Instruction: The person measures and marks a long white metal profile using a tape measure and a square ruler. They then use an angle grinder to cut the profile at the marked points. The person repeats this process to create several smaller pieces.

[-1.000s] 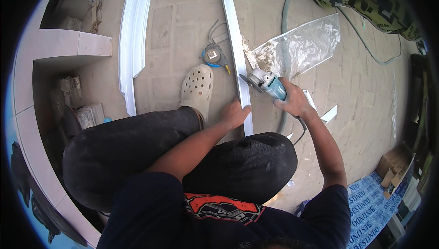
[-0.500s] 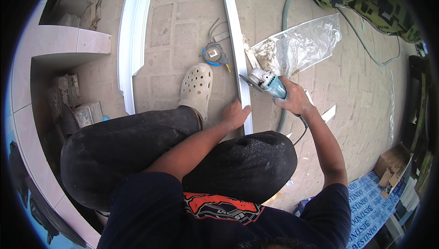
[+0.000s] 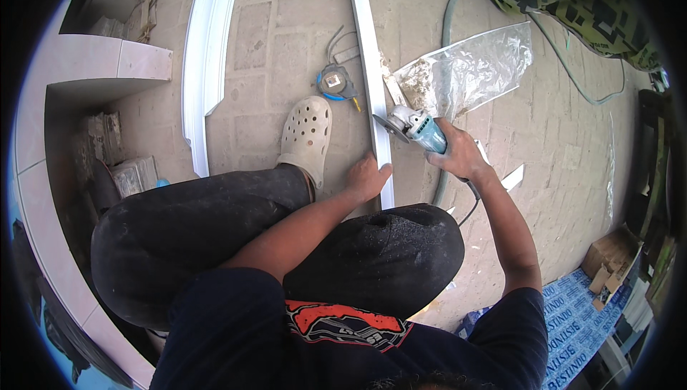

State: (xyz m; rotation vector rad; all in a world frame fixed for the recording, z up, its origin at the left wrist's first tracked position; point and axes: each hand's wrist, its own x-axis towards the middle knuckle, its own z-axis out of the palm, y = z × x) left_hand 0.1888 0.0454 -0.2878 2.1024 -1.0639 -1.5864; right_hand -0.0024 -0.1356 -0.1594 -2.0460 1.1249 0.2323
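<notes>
The paved floor point(image 3: 286, 46) fills most of the view, and the person crouches on it, dark trousers and knees low in the frame. A wide white moulding point(image 3: 204, 68) lies on the floor to the left, beside a tiled ledge point(image 3: 107, 61). A narrower white strip point(image 3: 368, 68) runs from the top edge down toward the knees. To the strip's right lies a clear plastic bag point(image 3: 472, 68) with a pale hose point(image 3: 447, 32) curving past it, and a patterned cloth point(image 3: 572, 3) sits at the top right.

A pale clog point(image 3: 306, 136) stands just left of the strip. The right hand point(image 3: 461, 155) is wrapped tight round the body of a blue grinder point(image 3: 415, 129), whose disc meets the strip's right edge. The left hand point(image 3: 366, 175) presses flat on the strip's lower end, fingers spread, clasping nothing. A tape measure point(image 3: 334, 82) lies on the floor just left of the strip, above the clog.
</notes>
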